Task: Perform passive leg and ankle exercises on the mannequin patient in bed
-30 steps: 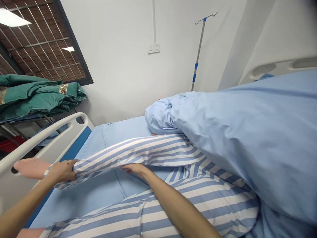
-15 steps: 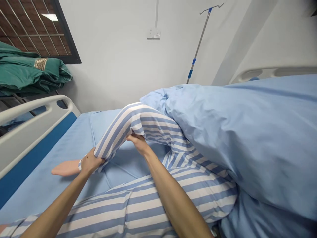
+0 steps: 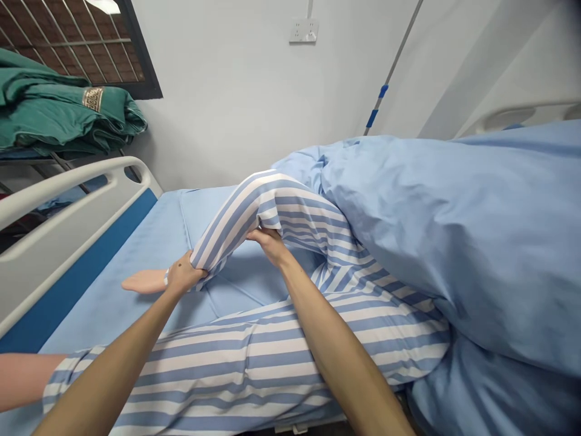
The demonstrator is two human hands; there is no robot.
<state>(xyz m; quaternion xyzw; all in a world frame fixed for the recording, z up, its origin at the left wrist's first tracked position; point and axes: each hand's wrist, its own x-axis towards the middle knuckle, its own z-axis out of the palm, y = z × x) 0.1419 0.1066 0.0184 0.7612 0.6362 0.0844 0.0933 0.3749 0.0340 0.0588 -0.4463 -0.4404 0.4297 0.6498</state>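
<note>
A patient-care mannequin in blue-and-white striped cotton pyjama trousers lies on a hospital bed, seen from above by the person leaning over it. Its raised leg is bent at the knee, with the peak just beyond the right hand. The shin slopes down and to the left from that peak, and the smooth peach-coloured foot points left, toward the white plastic bed side rail, which has a blue panel. The left hand is clenched around the trouser cuff at the ankle, with the foot sticking out just beside it. The right hand is curled and grasping the striped fabric under the bent knee, its fingers tucked beneath the cloth. The mannequin's other leg lies flat below both forearms, running toward the lower left. A pale blue duvet covers the bed to the right of the hands, and a light blue mattress sheet lies beneath them. Beyond the rail, a folded green cloth carries a gold patterned band with no legible writing. A white wall socket and a metal drip stand with blue bands are ahead of the hands.
</note>
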